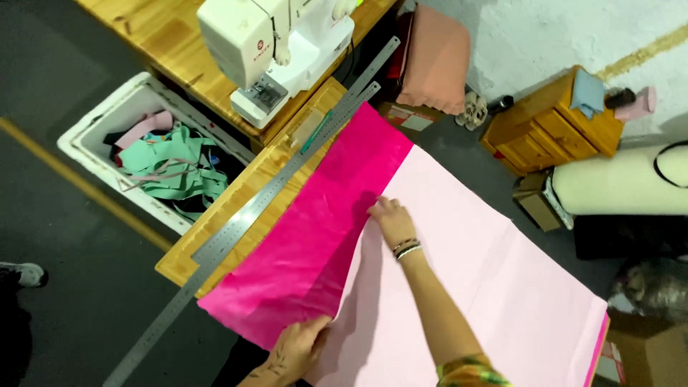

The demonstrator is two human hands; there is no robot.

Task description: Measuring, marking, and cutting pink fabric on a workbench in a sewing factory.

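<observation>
Light pink fabric [487, 279] under open, flat right hand [390, 218]; its near edge under open left hand [301, 347].

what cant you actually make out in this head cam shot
- Table top under the light pink fabric: hidden by the cloth.
- Left hand: arm cut off by the bottom edge; fingertips tucked under the fabric edge.
- Sewing machine: top cut off by the upper edge.
- Scraps in the white bin: tangled, pieces not separable.
- Right hand: palm pressed down, underside unseen.
</observation>
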